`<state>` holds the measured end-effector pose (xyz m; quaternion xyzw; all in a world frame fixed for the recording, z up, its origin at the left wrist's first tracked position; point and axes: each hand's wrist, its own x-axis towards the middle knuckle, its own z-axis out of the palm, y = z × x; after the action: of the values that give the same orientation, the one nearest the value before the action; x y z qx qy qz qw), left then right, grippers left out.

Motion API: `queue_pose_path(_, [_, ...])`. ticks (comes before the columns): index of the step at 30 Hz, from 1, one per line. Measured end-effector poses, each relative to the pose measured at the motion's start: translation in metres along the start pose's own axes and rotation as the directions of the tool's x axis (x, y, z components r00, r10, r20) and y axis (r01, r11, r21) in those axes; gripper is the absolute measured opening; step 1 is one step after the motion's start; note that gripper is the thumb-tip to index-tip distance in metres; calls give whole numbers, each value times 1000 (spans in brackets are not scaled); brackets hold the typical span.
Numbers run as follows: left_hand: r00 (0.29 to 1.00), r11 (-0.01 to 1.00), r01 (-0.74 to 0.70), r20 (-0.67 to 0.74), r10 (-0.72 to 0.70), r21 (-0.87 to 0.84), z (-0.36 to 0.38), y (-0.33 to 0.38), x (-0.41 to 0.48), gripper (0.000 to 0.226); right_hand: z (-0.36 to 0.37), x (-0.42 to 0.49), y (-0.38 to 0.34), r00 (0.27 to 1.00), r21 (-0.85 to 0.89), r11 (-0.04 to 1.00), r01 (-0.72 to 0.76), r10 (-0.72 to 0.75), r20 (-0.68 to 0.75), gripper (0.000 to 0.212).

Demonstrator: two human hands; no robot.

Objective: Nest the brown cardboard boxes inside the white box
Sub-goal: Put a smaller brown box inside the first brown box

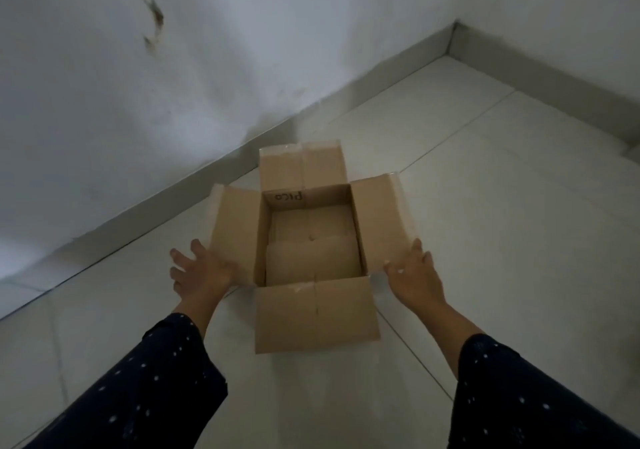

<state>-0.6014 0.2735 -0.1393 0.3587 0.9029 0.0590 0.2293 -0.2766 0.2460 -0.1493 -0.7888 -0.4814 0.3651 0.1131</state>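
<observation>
A brown cardboard box [313, 313] stands on the tiled floor with all its flaps spread open. Inside it lies a smaller brown cardboard box or folded cardboard [313, 258]; which of the two I cannot tell. My left hand [201, 270] is at the near end of the left flap, fingers spread, touching it from underneath or beside. At the near corner of the right flap my right hand [417, 273] has its fingers against the flap's edge. No white box is in view.
A white wall [138, 84] with a grey skirting board runs diagonally behind the box. A second wall meets it in the corner at the far right. Pale floor tiles [502, 206] stretch to the right and toward me.
</observation>
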Motion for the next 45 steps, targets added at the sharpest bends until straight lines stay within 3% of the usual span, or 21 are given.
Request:
queue_pose_path(5, [998, 991, 35, 49, -29, -127, 2, 0, 15, 84, 3, 20, -8, 984, 76, 990, -122, 131, -124, 82])
queue_pose_path(8, [997, 984, -73, -15, 72, -162, 1, 1, 11, 59, -3, 25, -8, 975, 202, 964, -170, 195, -106, 81])
queue_pose_path(10, [980, 971, -195, -66, 188, -139, -2, 5, 3, 35, -10, 25, -5, 965, 260, 950, -172, 215, -148, 66])
queue_pose_path(13, [947, 949, -301, -146, 286, -94, -3, 21, -16, 17, -19, 15, -3, 973, 220, 975, -25, 74, -219, 16])
queue_pose_path(18, [897, 915, -403, -206, 391, -18, -4, 55, -62, 19, -41, -15, -7, 939, 58, 983, 176, -150, -311, 17])
queue_pose_path(25, [811, 825, -562, -241, 533, -64, -22, 110, -147, 20, -130, -70, 25, 885, 37, 985, 167, -133, -446, 8])
queue_pose_path(31, [688, 694, -713, -281, 669, -96, -40, 158, -247, 17, -215, -135, 74, 776, 44, 981, 189, -122, -619, 13])
queue_pose_path(41, [428, 399, -904, -317, 846, -157, -46, 223, -453, 13, -351, -255, 195, 574, 102, 991, 86, 34, -818, 11])
queue_pose_path(45, [346, 292, -935, -333, 877, -202, -30, 248, -539, 17, -401, -307, 258, 452, 117, 993, 28, 92, -887, 15])
